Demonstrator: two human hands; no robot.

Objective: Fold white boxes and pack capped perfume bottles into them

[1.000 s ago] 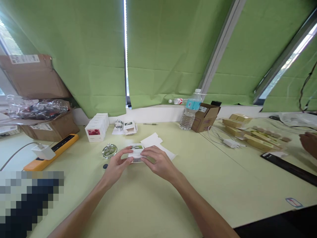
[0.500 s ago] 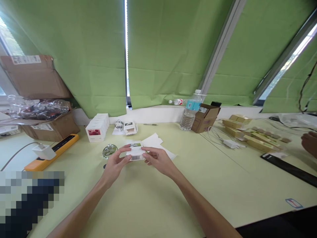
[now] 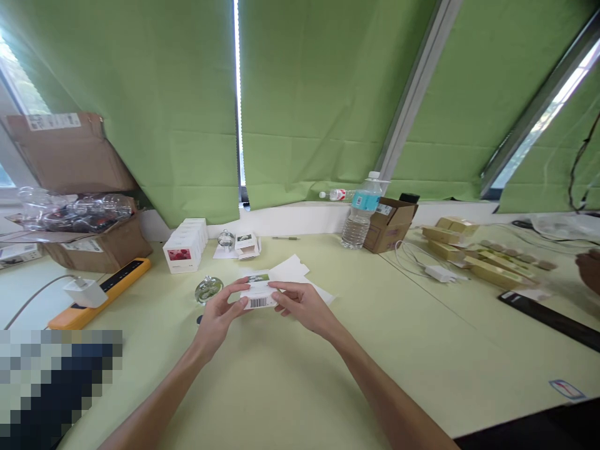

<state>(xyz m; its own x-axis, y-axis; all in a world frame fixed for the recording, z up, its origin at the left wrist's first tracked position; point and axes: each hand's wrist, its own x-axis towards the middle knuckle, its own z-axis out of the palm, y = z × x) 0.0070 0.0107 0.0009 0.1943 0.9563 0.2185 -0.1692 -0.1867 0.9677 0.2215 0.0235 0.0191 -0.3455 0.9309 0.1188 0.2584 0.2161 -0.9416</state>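
Observation:
Between my two hands is a small white cardboard box [image 3: 259,294] with a barcode on the side facing me and a green picture on top. My left hand [image 3: 224,310] grips its left end between thumb and fingers. At the right end, my right hand [image 3: 302,303] pinches it in the same way. Just left of my left hand lies a round clear glass object [image 3: 209,289], and a small dark disc [image 3: 199,319] is partly hidden beside my wrist. White paper sheets [image 3: 291,269] lie flat behind the box.
A row of white boxes [image 3: 185,247] stands at the back left, near an orange power strip [image 3: 100,294] and an open carton [image 3: 103,247]. Toward the back right are a water bottle [image 3: 360,215], a brown box [image 3: 391,225] and several yellow boxes [image 3: 497,269]. Another person's hand [image 3: 589,270] shows at the right edge.
Both hands keep hold of the white box in nearly the same place. The whole view has shifted slightly, with things appearing a little lower.

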